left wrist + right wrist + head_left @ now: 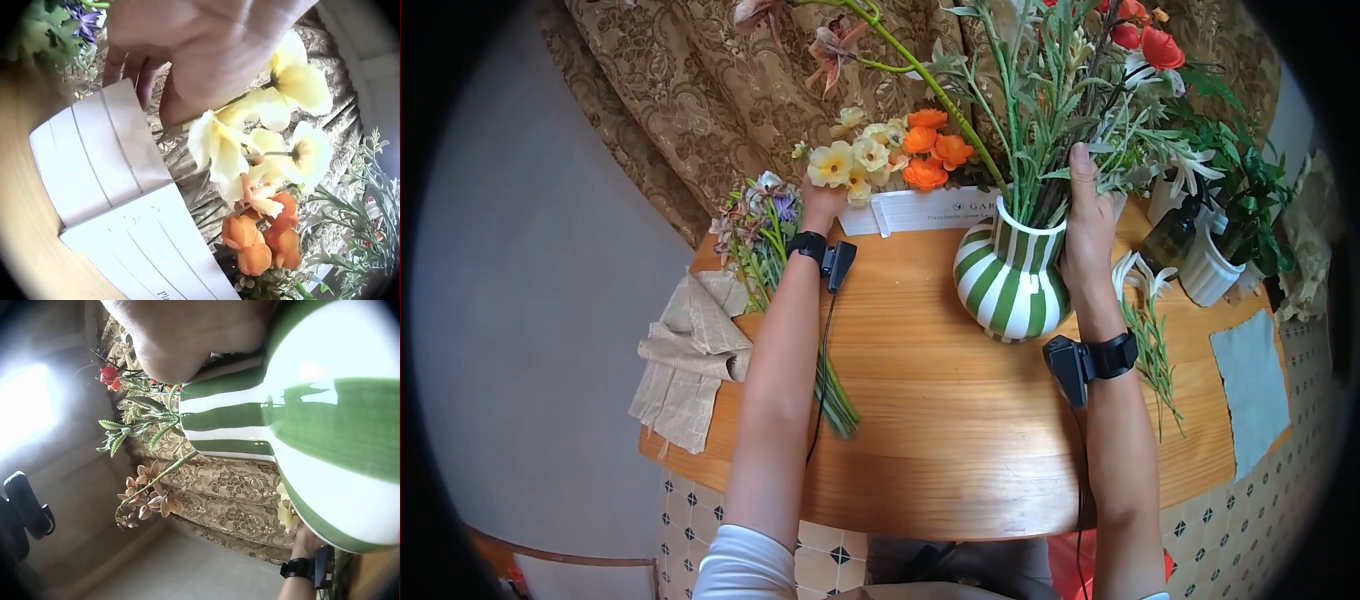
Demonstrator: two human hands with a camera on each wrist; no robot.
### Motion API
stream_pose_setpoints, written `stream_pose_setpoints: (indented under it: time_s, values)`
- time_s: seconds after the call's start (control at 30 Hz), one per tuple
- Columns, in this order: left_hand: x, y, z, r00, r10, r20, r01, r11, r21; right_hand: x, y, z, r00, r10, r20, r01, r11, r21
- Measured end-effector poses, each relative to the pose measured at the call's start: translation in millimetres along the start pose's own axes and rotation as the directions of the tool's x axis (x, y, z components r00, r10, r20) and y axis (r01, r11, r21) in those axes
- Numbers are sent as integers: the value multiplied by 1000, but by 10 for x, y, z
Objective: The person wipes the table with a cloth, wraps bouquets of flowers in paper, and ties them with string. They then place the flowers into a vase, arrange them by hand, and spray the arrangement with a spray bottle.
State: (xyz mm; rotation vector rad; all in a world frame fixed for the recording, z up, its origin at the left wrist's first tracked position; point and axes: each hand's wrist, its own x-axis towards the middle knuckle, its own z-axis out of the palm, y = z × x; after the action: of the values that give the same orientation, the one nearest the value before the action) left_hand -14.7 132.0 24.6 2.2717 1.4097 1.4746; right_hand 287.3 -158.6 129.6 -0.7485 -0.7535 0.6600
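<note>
My right hand (1088,225) holds the green-and-white striped vase (1010,290) at its neck, thumb up along the rim on the right side. Tall green stems, a pinkish orchid spray (159,497) and red flowers (1162,48) stand in the vase. At the left end of a white slatted planter box (920,215), my left hand (206,50) reaches down close to yellow flowers (222,147). Its fingertips are hidden behind the box's end, so I cannot tell what they hold. Orange flowers (925,173) stand beside the yellow ones.
A bunch of mixed flowers (775,235) lies at the left on beige cloth (690,345). White lilies (1145,285) lie right of the vase. Farther right are a dark bottle (1172,232), a potted plant in a white pot (1210,268) and a grey-blue cloth (1252,390). A patterned curtain (670,90) hangs behind.
</note>
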Motion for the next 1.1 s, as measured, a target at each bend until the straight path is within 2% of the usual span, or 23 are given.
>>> stream_pose_setpoints:
  time_s: [0.03, 0.07, 0.13, 0.17, 0.2, 0.23, 0.27, 0.33, 0.37, 0.4, 0.47, 0.53, 0.6, 0.63, 0.67, 0.73, 0.8, 0.87, 1.0, 1.1]
  values:
    - [-46, -25, 27, 997, 81, 0, -81, 996, 32, 12, 14, -25, 1000, -1, 15, 2, 1000, -17]
    - [-61, -45, 48, 997, 81, 2, -81, 996, 31, 17, 21, -39, 1000, -3, 30, 4, 999, -33]
    - [-62, -103, 94, 972, 228, -53, -213, 956, 201, 10, 13, -25, 1000, -8, 25, 9, 999, -33]
    - [-78, 57, 1, 972, 229, -54, -214, 956, 203, 8, 5, -17, 1000, -12, 21, 13, 999, -34]
    - [-102, 221, -103, 993, -66, 96, 54, 991, 119, 14, 8, -16, 1000, -15, 21, 15, 999, -31]
    - [-104, 281, -150, 904, -340, 261, 331, 940, 80, 21, 16, -12, 999, -36, 5, 37, 998, -53]
    - [-126, 179, -99, 904, -339, 259, 330, 941, 81, 19, 22, -4, 998, -57, -10, 56, 996, -75]
    - [-222, 106, -89, 984, -126, 129, 162, 932, -325, -9, -1, 16, 999, -39, -1, 39, 998, -55]
    - [-227, 144, -98, 981, -163, 101, 180, 963, -202, -12, -15, 21, 1000, -25, 4, 25, 999, -39]
    - [-249, 175, -119, 982, -164, 96, 181, 963, -201, -6, -13, 13, 1000, -25, 9, 25, 999, -37]
    - [-317, 346, -232, 970, -201, 139, 236, 919, -315, 14, 17, -26, 999, -21, 39, 22, 999, -37]
    - [-407, 436, -422, 976, -161, 148, 198, 938, -285, 30, 42, -24, 1000, -19, 21, 19, 999, -37]
    - [-461, 364, -625, 869, -417, 267, 469, 866, -174, 31, 39, -26, 998, -60, 24, 62, 997, -56]
    - [-520, 326, -743, 893, -357, 274, 414, 891, -186, 63, 76, -95, 999, -7, 40, 10, 997, -72]
    - [-575, 459, -909, 893, -361, 269, 415, 891, -184, 76, 77, -99, 999, -5, 45, 8, 998, -70]
    - [-710, 649, -1242, 820, -465, 333, 557, 781, -282, 64, 81, -71, 998, -47, 46, 50, 997, -62]
    - [-804, 627, -1454, 837, -457, 300, 538, 789, -297, 49, 73, -29, 997, -65, 32, 66, 997, -40]
    - [-847, 599, -1614, 814, -456, 360, 568, 756, -325, 68, 74, -68, 998, -28, 60, 30, 999, -29]
    - [-913, 687, -1704, 810, -465, 357, 574, 753, -321, 99, 98, -83, 998, -29, 57, 31, 999, -31]
    - [-972, 685, -1741, 795, -486, 363, 586, 771, -250, 77, 87, -75, 998, -8, 61, 9, 1000, -18]
